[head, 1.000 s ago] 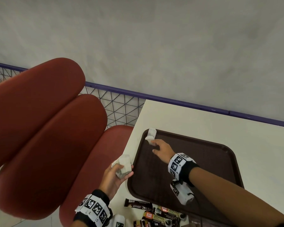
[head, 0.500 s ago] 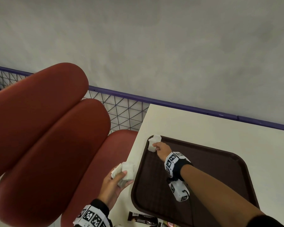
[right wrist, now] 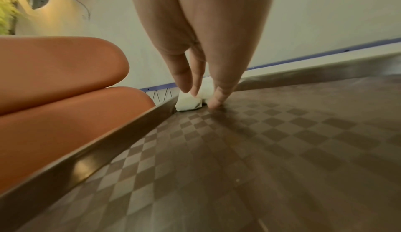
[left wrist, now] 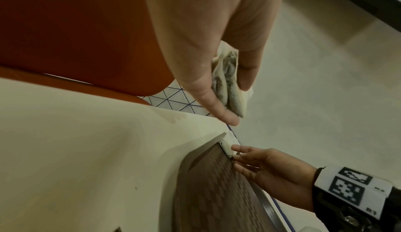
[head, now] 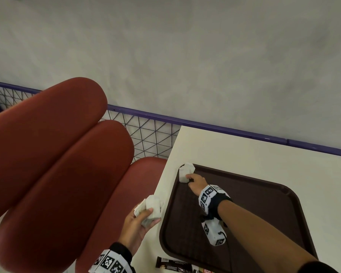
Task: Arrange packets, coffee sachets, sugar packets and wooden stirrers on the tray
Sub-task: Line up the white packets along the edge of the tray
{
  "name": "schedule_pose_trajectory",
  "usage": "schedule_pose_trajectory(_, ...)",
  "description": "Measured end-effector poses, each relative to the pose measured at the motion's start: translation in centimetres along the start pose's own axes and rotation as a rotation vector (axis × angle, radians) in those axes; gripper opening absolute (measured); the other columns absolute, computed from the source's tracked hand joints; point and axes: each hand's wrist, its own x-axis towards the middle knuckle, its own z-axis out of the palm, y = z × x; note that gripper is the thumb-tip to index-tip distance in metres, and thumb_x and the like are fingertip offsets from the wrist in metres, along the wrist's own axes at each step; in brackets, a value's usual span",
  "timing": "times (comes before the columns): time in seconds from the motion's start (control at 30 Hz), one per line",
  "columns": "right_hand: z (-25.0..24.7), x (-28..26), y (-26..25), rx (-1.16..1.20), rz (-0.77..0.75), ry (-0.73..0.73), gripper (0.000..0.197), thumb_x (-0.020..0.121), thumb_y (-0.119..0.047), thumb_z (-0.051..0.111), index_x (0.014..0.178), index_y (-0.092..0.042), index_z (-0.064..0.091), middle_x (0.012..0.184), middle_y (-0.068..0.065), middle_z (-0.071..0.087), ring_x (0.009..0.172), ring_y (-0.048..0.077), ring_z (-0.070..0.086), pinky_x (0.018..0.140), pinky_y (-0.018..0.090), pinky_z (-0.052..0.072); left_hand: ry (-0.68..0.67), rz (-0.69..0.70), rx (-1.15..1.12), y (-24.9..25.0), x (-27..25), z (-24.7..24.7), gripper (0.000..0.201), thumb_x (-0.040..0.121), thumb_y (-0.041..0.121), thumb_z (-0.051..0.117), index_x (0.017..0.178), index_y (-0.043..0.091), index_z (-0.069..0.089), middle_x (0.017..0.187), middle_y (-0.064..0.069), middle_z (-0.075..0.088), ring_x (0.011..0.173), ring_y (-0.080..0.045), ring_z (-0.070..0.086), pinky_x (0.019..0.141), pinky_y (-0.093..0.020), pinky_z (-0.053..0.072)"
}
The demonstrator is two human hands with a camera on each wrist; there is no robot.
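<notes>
A dark brown tray [head: 264, 213] with a checkered floor [right wrist: 282, 150] lies on the cream table [head: 244, 150]. White sugar packets [head: 184, 172] sit in its far left corner [left wrist: 228, 143], against the rim [right wrist: 188, 102]. My right hand [head: 189, 177] reaches to them with straight fingers; the fingertips [right wrist: 195, 91] touch the packets and the thumb tip rests on the tray floor beside them. My left hand [head: 144, 215] hovers over the table's left edge and grips a bunch of several more white packets [head: 153, 205], pinched between thumb and fingers [left wrist: 228, 81].
Dark coffee sachets [head: 173, 266] lie on the table just in front of the tray's near edge. Red padded seats [head: 57, 154] stand left of the table. A purple rail [head: 205, 125] with wire mesh runs behind, below a grey wall.
My right hand has carried its packets further into the tray's far left corner and set them against the rim. The left hand keeps its bunch in about the same place.
</notes>
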Motion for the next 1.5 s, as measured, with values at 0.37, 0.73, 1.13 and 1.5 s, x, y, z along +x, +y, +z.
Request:
schedule_pose_trajectory(0.37, -0.7, -4.4, -0.1, 0.024, -0.237, 0.024, 0.035, 0.086, -0.001, 0.053, 0.119, -0.012, 0.054, 0.128, 0.008, 0.047, 0.127, 0.027, 0.036, 0.104, 0.029, 0.03, -0.017, 0.006, 0.143, 0.0, -0.4, 1.1, 0.031, 0.086, -0.002, 0.057, 0.117, -0.001, 0.057, 0.112, -0.023, 0.065, 0.094, -0.031, 0.067, 0.068, -0.033, 0.059)
schedule_pose_trajectory(0.73, -0.8, -12.0, 0.4, 0.286, -0.454, -0.267, 0.034, 0.079, 0.013, 0.053, 0.1, -0.009, 0.069, 0.121, -0.001, 0.049, 0.111, 0.009, 0.047, 0.092, 0.005, 0.036, -0.003, 0.015, 0.22, -1.2, -0.8, 2.4, 0.036, 0.084, 0.001, 0.063, 0.118, -0.003, 0.054, 0.108, -0.019, 0.064, 0.092, -0.025, 0.065, 0.065, -0.029, 0.056)
schedule_pose_trajectory(1.13, 0.0, -12.8, 0.8, 0.432, -0.488, -0.184, 0.045, 0.082, 0.017, 0.047, 0.12, -0.003, 0.058, 0.118, 0.0, 0.053, 0.104, 0.006, 0.051, 0.089, 0.009, 0.044, -0.043, 0.025, 0.176, -1.0, -1.7, 3.7, 0.03, 0.088, 0.004, 0.058, 0.118, 0.003, 0.056, 0.104, -0.011, 0.069, 0.094, -0.022, 0.067, 0.072, -0.03, 0.056)
schedule_pose_trajectory(1.5, 0.4, -11.8, 0.7, 0.585, -0.4, -0.139, 0.032, 0.083, 0.013, 0.055, 0.112, 0.001, 0.059, 0.108, 0.01, 0.06, 0.083, 0.002, 0.062, 0.077, 0.015, 0.052, -0.025, 0.012, 0.039, -0.8, -1.5, 3.9, 0.031, 0.089, 0.001, 0.055, 0.12, -0.004, 0.053, 0.111, -0.023, 0.065, 0.091, -0.03, 0.067, 0.064, -0.031, 0.06)
